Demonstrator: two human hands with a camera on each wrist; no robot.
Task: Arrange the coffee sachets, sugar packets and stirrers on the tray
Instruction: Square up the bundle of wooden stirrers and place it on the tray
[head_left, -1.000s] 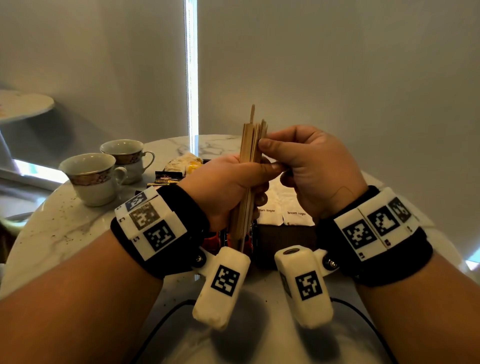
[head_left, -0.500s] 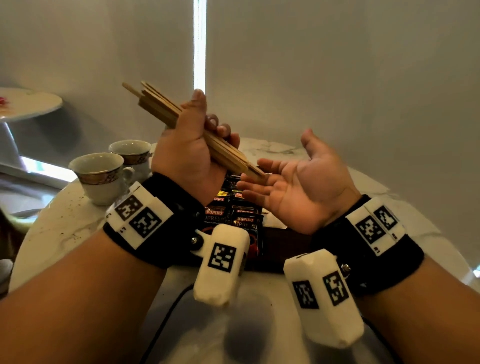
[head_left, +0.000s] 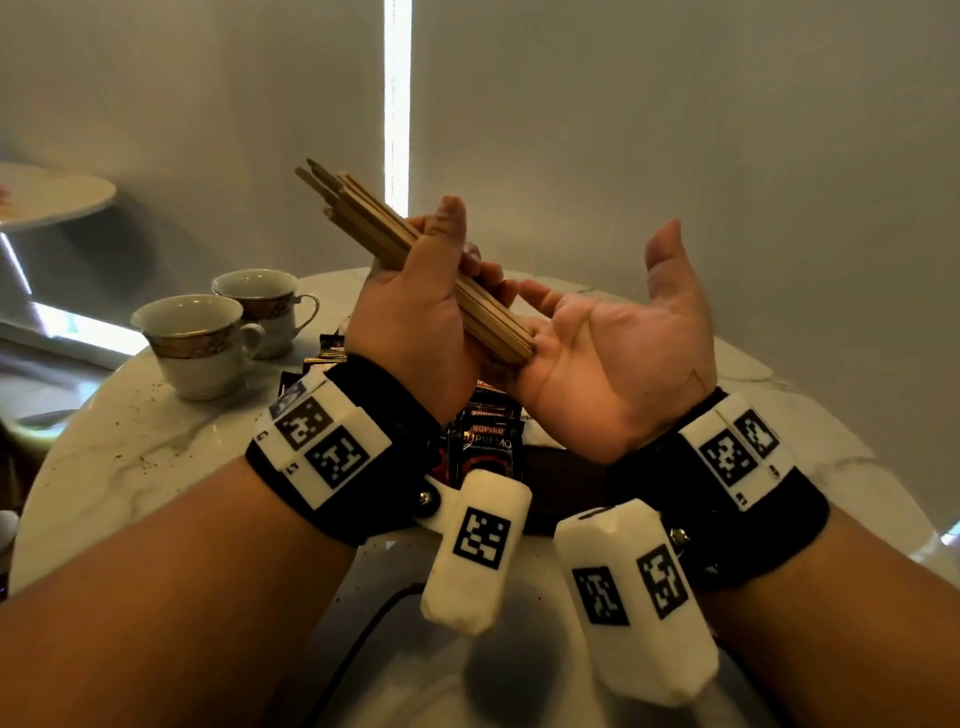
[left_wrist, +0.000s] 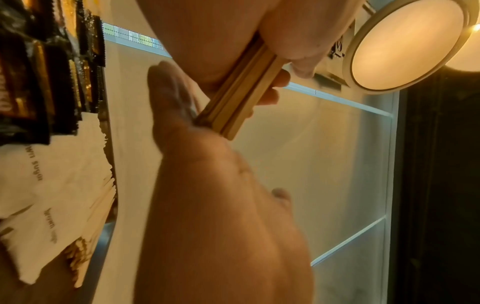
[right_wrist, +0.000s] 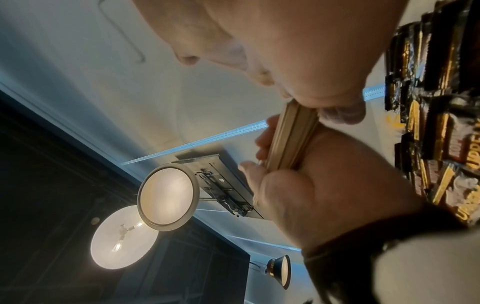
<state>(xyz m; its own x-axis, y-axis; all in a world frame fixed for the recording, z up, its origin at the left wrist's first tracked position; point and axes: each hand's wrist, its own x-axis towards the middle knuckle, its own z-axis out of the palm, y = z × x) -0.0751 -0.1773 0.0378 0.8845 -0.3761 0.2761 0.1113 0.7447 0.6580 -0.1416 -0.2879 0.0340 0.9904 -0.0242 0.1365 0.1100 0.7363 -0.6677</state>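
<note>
My left hand (head_left: 415, 312) grips a bundle of several wooden stirrers (head_left: 374, 223), tilted with the top ends pointing up and left. The bundle's lower ends butt against the palm of my right hand (head_left: 613, 353), which is open, thumb up, holding nothing. The left wrist view shows the stirrers (left_wrist: 241, 102) meeting that palm (left_wrist: 207, 185). Below the hands, black coffee sachets (head_left: 488, 441) lie on a dark tray (head_left: 566, 467). White sugar packets (left_wrist: 52, 174) lie beside the sachets (left_wrist: 26, 82), and more stirrers (left_wrist: 103, 197) lie along the packets' edge.
Two white cups (head_left: 195, 338) (head_left: 260, 301) stand at the back left of the round marble table (head_left: 130, 457). A few loose dark sachets (head_left: 332, 345) lie behind my left wrist. A black cable (head_left: 358, 639) runs over the table's near edge.
My right hand let go of the bundle and opened, palm up. My left hand tilted the stirrers from upright to slanted and brought their lower ends against the right palm.
</note>
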